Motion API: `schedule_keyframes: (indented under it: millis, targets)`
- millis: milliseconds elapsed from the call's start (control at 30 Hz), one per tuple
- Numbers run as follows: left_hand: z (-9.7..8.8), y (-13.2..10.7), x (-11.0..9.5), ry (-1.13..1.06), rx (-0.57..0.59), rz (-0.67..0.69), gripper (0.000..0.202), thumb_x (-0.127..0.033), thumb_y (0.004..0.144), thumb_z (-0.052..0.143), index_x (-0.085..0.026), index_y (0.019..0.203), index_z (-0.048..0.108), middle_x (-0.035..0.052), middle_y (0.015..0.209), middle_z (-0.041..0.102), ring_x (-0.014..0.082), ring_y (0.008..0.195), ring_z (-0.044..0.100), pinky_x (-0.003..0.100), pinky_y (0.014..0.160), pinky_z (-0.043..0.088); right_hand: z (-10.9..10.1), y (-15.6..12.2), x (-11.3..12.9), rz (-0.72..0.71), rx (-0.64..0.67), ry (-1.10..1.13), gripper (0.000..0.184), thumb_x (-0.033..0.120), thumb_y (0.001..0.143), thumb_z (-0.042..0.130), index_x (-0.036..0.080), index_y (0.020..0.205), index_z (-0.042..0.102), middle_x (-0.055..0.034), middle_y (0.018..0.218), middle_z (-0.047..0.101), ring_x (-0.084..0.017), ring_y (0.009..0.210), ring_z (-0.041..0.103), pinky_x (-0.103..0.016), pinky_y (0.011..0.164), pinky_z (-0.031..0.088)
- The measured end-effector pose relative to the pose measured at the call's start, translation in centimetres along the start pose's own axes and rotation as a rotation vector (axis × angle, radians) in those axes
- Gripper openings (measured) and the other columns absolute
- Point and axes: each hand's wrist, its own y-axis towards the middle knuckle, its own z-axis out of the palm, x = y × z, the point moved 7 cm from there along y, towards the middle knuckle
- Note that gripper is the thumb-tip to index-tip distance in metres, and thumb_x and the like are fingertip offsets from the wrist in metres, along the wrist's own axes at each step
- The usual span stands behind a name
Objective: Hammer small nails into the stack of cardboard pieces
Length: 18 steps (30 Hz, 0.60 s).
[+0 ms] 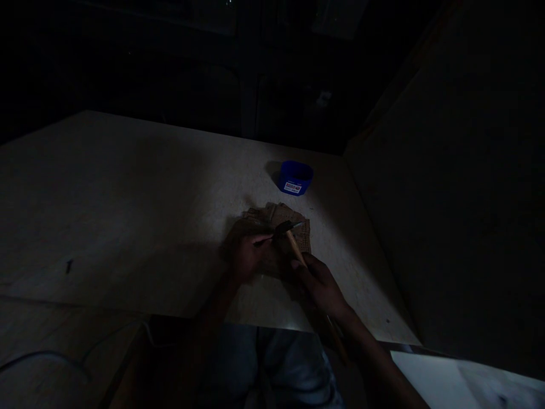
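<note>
A hammer with a pale wooden handle is gripped in my right hand, its handle end running back under my forearm. The dark hammer head hangs over a brown, flat piece with ragged edges and rows of small marks. To the left, my left hand is closed with its fingertips near the hammer head. A thin dark thing shows at those fingertips, but the dim light hides what it is. My left hand and the hammer cover part of the brown piece.
Beyond the brown piece stands a blue plastic tub with a white and red label. The pale tabletop meets a dark upright panel on the right. A small dark object lies at left. A cable curves at lower left.
</note>
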Motion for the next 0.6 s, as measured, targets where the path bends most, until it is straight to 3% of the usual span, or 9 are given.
schedule_keyframes:
  millis: [133, 300, 600]
  targets:
    - [0.0, 0.0, 0.2, -0.003, -0.009, -0.025, 0.016, -0.016, 0.084, 0.068, -0.022, 0.095, 0.079, 0.0028, 0.101, 0.079, 0.0201, 0.096, 0.075, 0.034, 0.091, 0.060, 0.1, 0.0, 0.4, -0.021, 0.005, -0.033, 0.035, 0.050, 0.096, 0.051, 0.018, 0.087, 0.061, -0.0001, 0.076, 0.060, -0.015, 0.068, 0.054, -0.024, 0.059, 0.041]
    - [0.0, 0.1, -0.1, 0.020, -0.033, -0.007, 0.027, -0.012, 0.082, 0.067, -0.020, 0.107, 0.075, 0.0043, 0.102, 0.079, 0.0193, 0.096, 0.074, 0.034, 0.090, 0.059, 0.3, 0.1, 0.0, 0.005, -0.007, 0.014, 0.035, 0.052, 0.095, 0.053, 0.019, 0.085, 0.060, 0.0029, 0.066, 0.052, -0.013, 0.059, 0.049, -0.023, 0.051, 0.037]
    - [0.5, 0.3, -0.6, 0.033, -0.014, 0.015, 0.033, -0.014, 0.083, 0.068, -0.022, 0.115, 0.071, 0.0057, 0.103, 0.078, 0.0197, 0.096, 0.074, 0.035, 0.090, 0.059, 1.8, 0.5, -3.7, 0.100, -0.148, 0.299, 0.039, 0.058, 0.090, 0.058, 0.021, 0.077, 0.053, 0.0061, 0.055, 0.050, -0.009, 0.040, 0.043, -0.019, 0.034, 0.034]
